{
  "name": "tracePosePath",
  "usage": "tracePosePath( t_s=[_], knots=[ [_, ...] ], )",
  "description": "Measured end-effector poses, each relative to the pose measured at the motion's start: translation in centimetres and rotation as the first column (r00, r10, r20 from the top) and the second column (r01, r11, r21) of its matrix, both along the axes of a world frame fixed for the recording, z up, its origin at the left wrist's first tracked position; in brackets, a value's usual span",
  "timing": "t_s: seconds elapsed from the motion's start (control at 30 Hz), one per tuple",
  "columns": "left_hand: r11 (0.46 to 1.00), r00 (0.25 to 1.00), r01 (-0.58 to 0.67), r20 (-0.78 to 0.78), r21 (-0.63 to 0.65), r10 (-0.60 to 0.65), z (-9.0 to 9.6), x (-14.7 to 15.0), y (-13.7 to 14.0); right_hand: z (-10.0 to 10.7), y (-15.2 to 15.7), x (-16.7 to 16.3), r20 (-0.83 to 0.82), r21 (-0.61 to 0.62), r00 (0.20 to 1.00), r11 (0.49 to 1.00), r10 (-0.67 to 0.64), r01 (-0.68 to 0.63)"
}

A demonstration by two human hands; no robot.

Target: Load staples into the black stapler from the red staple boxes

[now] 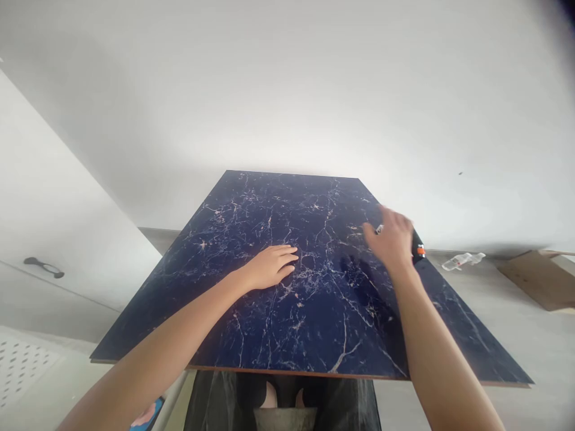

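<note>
A table with a dark blue, white-veined marble-look top is in front of me. My left hand lies flat near its middle, palm down, fingers stretched out and holding nothing. At the right edge of the top is my right hand, slightly blurred, its thumb spread away from the fingers. Behind and beside it shows a small black object with an orange and white end; the hand covers most of it. A bit of white appears between thumb and fingers. Whether the hand touches the object is hard to see.
A white wall stands behind the table. On the right, a clear plastic bottle lies on the floor near a cardboard box. A white cabinet with a dark handle is on the left. My legs are under the table's near edge.
</note>
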State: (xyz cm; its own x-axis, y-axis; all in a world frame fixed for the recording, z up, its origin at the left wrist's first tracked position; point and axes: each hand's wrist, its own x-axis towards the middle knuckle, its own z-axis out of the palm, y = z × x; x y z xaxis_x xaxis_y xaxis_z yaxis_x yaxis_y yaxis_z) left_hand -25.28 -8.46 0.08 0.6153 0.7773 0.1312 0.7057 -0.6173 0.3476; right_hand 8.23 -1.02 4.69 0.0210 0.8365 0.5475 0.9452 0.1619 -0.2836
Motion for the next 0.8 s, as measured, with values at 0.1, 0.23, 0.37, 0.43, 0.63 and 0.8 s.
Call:
tracePosePath(
  t_s=[0.1, 0.23, 0.37, 0.43, 0.63, 0.8],
  knots=[
    [1.0, 1.0, -0.008, -0.003, -0.004, 0.008, 0.0, -0.1, 0.1, -1.5, 2.2, 7.0, -0.185, -0.206, 0.904, 0.914, -0.386, 0.349],
    [1.0, 1.0, -0.001, 0.03, -0.004, 0.002, -0.1, -0.2, 0.1, -3.9, 3.0, 11.8, -0.22, -0.43, 0.895, 0.862, -0.388, 0.268],
    [1.0, 0.998, 0.004, 0.061, -0.001, -0.004, 0.0, -0.3, 0.2, -4.3, 2.6, 11.1, -0.178, -0.383, 0.919, 0.885, -0.351, 0.264],
    [1.0, 0.998, 0.0, 0.061, -0.009, 0.001, 0.0, -0.3, 0.2, -3.8, 2.2, 10.0, -0.147, -0.395, 0.938, 0.888, -0.313, 0.234],
    [1.0, 1.0, -0.017, 0.016, 0.004, 0.017, 0.1, -0.2, 0.2, -3.0, 1.1, 6.5, -0.071, -0.424, 0.944, 0.867, -0.321, 0.263],
    [0.967, 0.98, -0.188, 0.103, 0.174, 0.172, 1.2, -0.6, 0.7, -2.6, -0.1, 0.1, -0.054, -0.37, 0.965, 0.902, -0.257, 0.22]
  ],
)
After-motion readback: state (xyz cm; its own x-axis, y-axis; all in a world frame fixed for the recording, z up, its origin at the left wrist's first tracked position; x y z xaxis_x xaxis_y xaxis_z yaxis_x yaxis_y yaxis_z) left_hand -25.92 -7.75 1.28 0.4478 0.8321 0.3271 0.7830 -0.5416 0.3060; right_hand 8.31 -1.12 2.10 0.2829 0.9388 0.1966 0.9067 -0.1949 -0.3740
